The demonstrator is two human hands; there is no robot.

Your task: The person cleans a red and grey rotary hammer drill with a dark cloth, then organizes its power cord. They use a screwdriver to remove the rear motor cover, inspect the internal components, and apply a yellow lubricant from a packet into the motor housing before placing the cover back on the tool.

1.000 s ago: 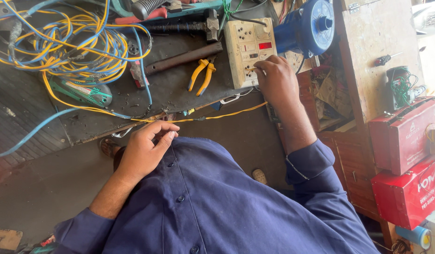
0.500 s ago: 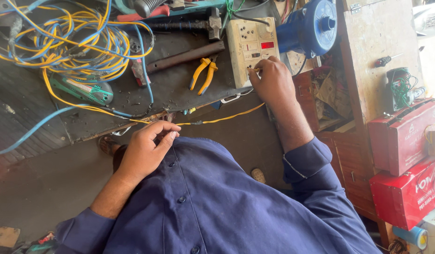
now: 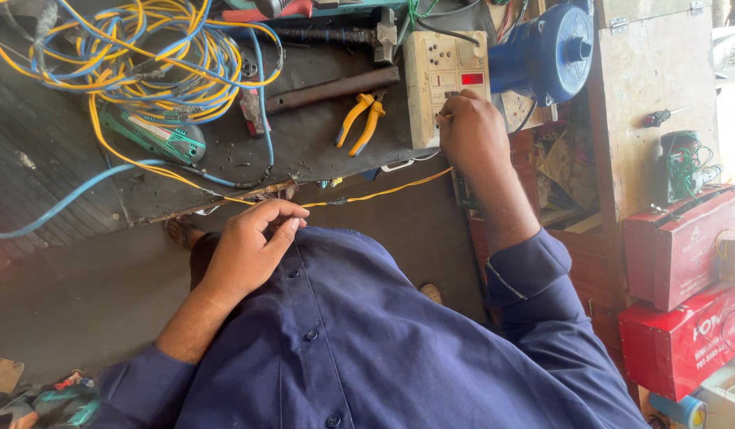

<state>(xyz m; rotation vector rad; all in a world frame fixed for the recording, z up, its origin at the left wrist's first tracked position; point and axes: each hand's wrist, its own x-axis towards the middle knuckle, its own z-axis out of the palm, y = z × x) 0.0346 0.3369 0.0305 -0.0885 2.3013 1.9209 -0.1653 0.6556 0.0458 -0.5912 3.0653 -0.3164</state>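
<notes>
My left hand (image 3: 248,250) pinches a thin yellow wire (image 3: 375,193) at the front edge of the dark workbench (image 3: 58,183). The wire runs right from my fingers toward my right hand (image 3: 472,131). That hand rests on the lower right part of a cream socket board (image 3: 431,79) with a red indicator, its fingers closed against the board's face. What the fingers hold there is hidden. A tangle of yellow and blue wires (image 3: 137,59) lies at the bench's far left.
Yellow-handled pliers (image 3: 359,119), a hammer (image 3: 336,36), a dark metal bar (image 3: 328,89) and a green tool (image 3: 157,139) lie on the bench. A blue motor (image 3: 546,52) stands beside the board. A wooden cabinet (image 3: 653,71) and red boxes (image 3: 681,246) are at right.
My right hand has shifted slightly left on the socket board. My left hand keeps its pinch on the yellow wire near the bench edge.
</notes>
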